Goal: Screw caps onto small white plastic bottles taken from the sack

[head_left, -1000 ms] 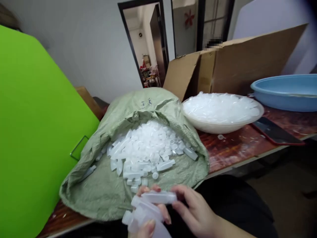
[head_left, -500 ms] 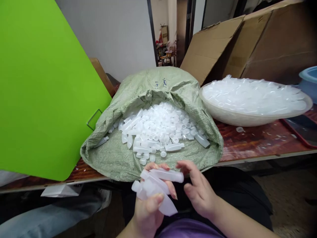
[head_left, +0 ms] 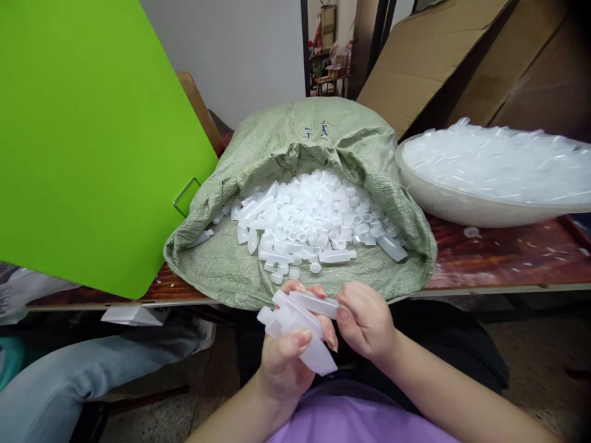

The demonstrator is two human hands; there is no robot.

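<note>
Soft, cool white light spreads fairly evenly over an indoor scene, its source out of view. The plastic heap [head_left: 314,212] in the sack [head_left: 277,132] is almost bleached out, so neighbouring shapes merge. Small glints dot the load of the bowl [head_left: 484,212], which looks stretched at the right edge. The bottles [head_left: 318,357] in the left hand [head_left: 286,363] keep faint grey shading, reasonably sharp. Shadow darkens the space under the table [head_left: 484,264]; the doorway [head_left: 330,52] looks soft, and the top right corner fades to black.
</note>
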